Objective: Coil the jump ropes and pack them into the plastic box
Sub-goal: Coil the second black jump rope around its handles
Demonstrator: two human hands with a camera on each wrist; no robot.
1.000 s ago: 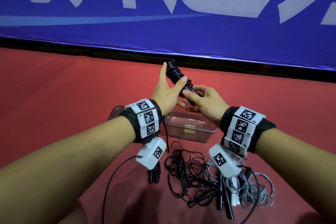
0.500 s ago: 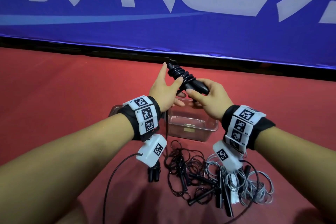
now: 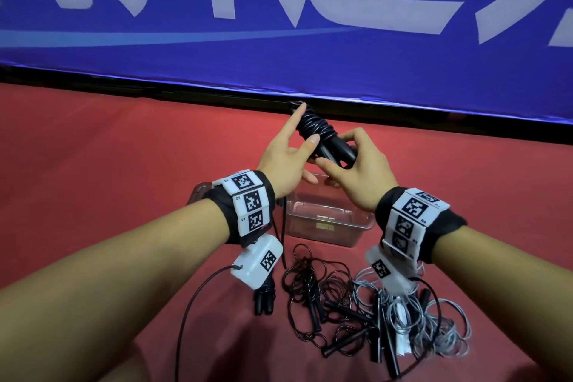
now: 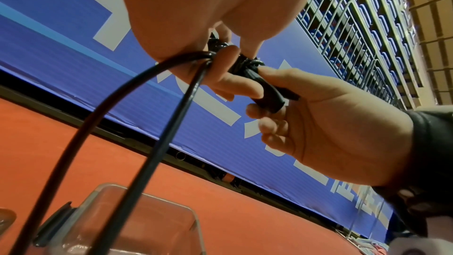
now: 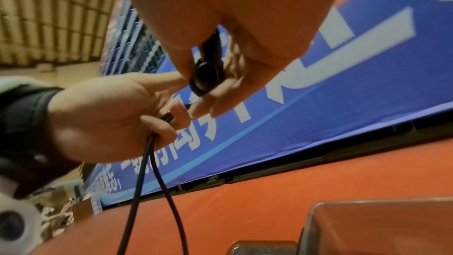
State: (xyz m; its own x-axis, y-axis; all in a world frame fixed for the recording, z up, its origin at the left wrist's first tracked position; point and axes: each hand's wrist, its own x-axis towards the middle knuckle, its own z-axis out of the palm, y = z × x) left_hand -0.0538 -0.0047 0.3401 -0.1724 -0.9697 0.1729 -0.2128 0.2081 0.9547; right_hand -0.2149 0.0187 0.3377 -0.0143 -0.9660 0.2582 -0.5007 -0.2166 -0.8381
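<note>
From the head view, both hands are raised above a clear plastic box [image 3: 328, 220] that sits on the red floor [image 3: 108, 149] in front of a blue banner [image 3: 279, 65] with white lettering. The right hand [image 3: 356, 174] has its fingers curled round the black handles [image 3: 338, 150] of a jump rope, whose cord [image 3: 313, 127] is wound in tight turns round the upper part of the handles. The left hand [image 3: 285, 158] holds the wound part, forefinger stretched up along it and thumb pressed on the coils. Nearer the person, between the forearms, a heap of loose black ropes [image 3: 322, 298] lies on the floor touching a heap of grey ropes [image 3: 434, 319], with a pair of black handles [image 3: 263, 301] just to the left of them; the wrist cameras partly hide these heaps. In the left wrist view, the left hand [image 4: 208, 26] fills the top, its lower fingers curled round two strands of black cord [image 4: 157, 123] that hang down across the box [image 4: 147, 230] and block part of it, while the right hand [image 4: 318, 133] clasps the handles [image 4: 267, 94]. In the right wrist view, the right hand [image 5: 232, 16] grips the butt of the handles [image 5: 206, 77], and the left hand [image 5: 110, 119] pinches the cord [image 5: 142, 172], which drops in two strands beside the corner of the box [image 5: 380, 226].
</note>
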